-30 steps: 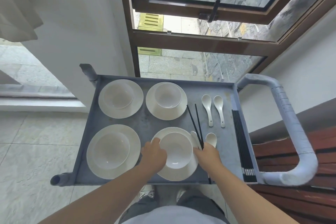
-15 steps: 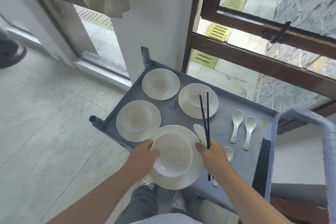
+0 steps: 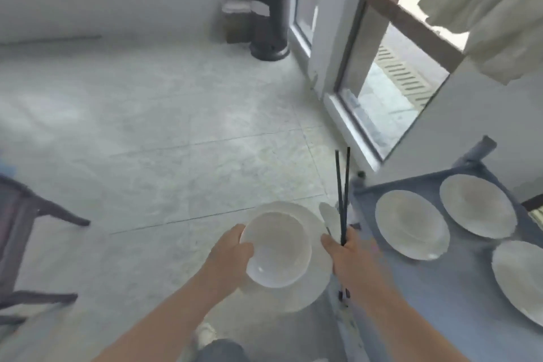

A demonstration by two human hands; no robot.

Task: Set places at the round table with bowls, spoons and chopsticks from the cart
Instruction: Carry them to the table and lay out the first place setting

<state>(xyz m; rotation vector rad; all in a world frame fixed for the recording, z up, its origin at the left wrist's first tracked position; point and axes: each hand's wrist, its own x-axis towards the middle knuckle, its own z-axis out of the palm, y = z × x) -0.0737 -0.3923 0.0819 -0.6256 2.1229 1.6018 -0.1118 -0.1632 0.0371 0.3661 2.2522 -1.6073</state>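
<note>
Beside cart, unmarked white bowl

Your left hand grips the bowl and plate; your right hand holds 2 chopsticks and a spoon beside the cart.

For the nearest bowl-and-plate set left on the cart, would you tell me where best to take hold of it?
Probably the plate by its rim, at opposite edges, from above the cart. It lies flat with a bowl in the middle, and the rim is the exposed part. Both the left hand and right hand are occupied now.
</note>
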